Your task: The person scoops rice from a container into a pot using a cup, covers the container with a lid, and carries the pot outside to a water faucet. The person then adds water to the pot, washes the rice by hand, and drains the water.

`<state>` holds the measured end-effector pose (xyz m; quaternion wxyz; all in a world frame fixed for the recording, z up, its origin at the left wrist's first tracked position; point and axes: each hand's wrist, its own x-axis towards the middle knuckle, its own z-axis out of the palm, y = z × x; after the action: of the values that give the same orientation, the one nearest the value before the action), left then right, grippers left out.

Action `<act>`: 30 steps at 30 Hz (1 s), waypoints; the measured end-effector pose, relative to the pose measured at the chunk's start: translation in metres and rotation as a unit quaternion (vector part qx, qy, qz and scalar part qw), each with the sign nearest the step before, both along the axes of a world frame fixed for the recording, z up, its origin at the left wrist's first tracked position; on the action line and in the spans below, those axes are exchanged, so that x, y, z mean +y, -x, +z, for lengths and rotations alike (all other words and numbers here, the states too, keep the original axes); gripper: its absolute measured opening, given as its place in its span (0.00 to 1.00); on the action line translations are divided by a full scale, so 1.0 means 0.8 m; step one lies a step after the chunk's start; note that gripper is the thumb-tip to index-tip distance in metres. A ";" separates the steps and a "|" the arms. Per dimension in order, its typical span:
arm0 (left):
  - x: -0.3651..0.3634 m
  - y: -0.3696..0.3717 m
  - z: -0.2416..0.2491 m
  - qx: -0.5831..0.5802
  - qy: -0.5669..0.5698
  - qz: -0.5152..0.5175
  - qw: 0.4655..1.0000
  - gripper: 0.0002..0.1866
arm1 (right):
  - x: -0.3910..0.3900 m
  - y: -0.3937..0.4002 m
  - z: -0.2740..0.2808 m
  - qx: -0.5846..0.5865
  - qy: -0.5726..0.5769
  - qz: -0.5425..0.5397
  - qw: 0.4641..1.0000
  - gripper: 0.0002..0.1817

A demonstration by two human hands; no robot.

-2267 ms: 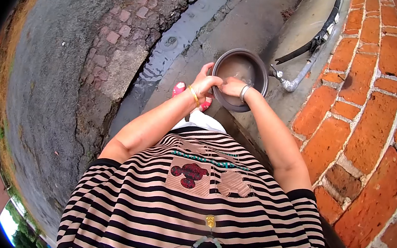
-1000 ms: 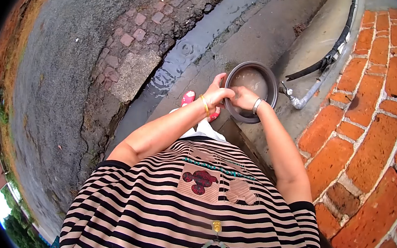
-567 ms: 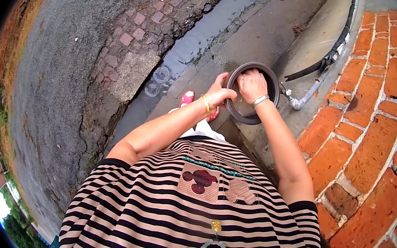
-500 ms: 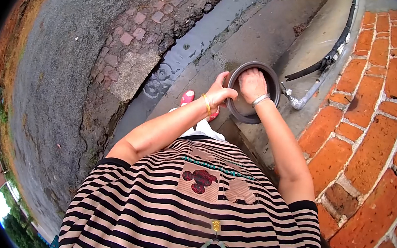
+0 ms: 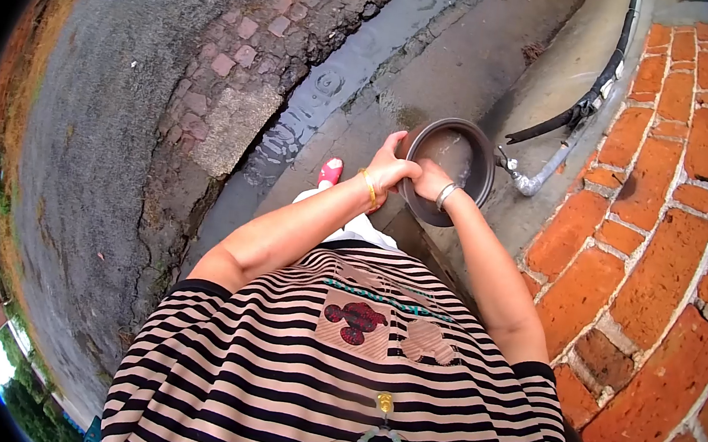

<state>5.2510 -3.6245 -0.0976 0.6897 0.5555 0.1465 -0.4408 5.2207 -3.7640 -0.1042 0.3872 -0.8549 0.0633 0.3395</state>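
This is an open-air spot, the edge of a lane or yard alongside a rough orange brick wall [image 5: 663, 226], which stands to the right of the fingers [image 5: 393, 142]. Between wall and fingers, a tap [image 5: 507, 162] sits on a metal pipe [image 5: 541, 177], with a black hose [image 5: 583, 109] farther out. Ahead of the fingers runs a worn concrete strip [image 5: 446, 61]; to their left lies a water-filled gutter [image 5: 326, 84], then broken paving stones [image 5: 222, 65] and a wide stretch of grey asphalt [image 5: 113, 115]. Well behind the fingers, to the left, green foliage [image 5: 36, 405] shows.
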 end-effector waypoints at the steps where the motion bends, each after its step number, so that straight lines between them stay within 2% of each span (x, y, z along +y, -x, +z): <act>1: 0.001 0.002 0.002 0.004 0.007 0.005 1.000 0.47 | 0.001 -0.002 0.009 0.006 -0.041 0.012 0.999 0.20; 2: 0.002 0.003 0.004 0.008 0.012 0.009 1.000 0.48 | 0.001 -0.001 0.004 -0.030 -0.066 0.004 0.997 0.18; 5: 0.003 0.001 0.010 -0.014 0.019 -0.002 1.000 0.48 | -0.005 -0.003 -0.001 -0.148 -0.010 0.006 0.989 0.15; 8: 0.005 -0.002 0.015 -0.008 0.007 -0.055 0.998 0.49 | -0.009 -0.017 0.005 -0.150 0.094 -0.051 0.983 0.12; 10: 0.004 -0.002 0.021 -0.003 0.016 -0.050 0.999 0.48 | -0.011 -0.020 0.014 -0.163 0.157 -0.072 0.972 0.13; 14: 0.004 -0.003 0.022 -0.008 0.014 -0.059 0.998 0.48 | -0.012 -0.022 0.031 -0.192 0.214 -0.035 0.957 0.13; 16: 0.003 0.000 0.015 -0.019 0.016 -0.031 0.999 0.48 | -0.014 -0.021 0.025 -0.215 0.233 -0.011 0.948 0.12; 19: 0.006 0.000 0.022 -0.013 0.009 -0.037 0.999 0.48 | -0.026 -0.020 -0.006 -0.328 0.277 0.109 0.897 0.11; 22: 0.012 -0.005 0.021 -0.001 -0.005 -0.037 0.999 0.48 | -0.032 -0.016 -0.040 -0.343 0.320 0.089 0.879 0.12; 26: 0.015 -0.008 0.016 -0.005 -0.021 -0.015 1.000 0.47 | -0.027 -0.015 -0.009 -0.077 0.285 0.060 0.953 0.18; 29: 0.015 -0.007 0.012 -0.013 -0.029 -0.019 0.999 0.47 | -0.013 -0.010 -0.001 0.000 0.216 0.037 0.976 0.21; 30: 0.015 -0.006 0.007 -0.020 -0.030 -0.018 0.999 0.47 | -0.007 -0.012 0.002 0.071 0.197 0.037 0.977 0.24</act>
<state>5.2556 -3.6126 -0.0918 0.6677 0.5872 0.1353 -0.4371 5.2301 -3.7698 -0.1025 0.1925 -0.8898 0.1249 0.3944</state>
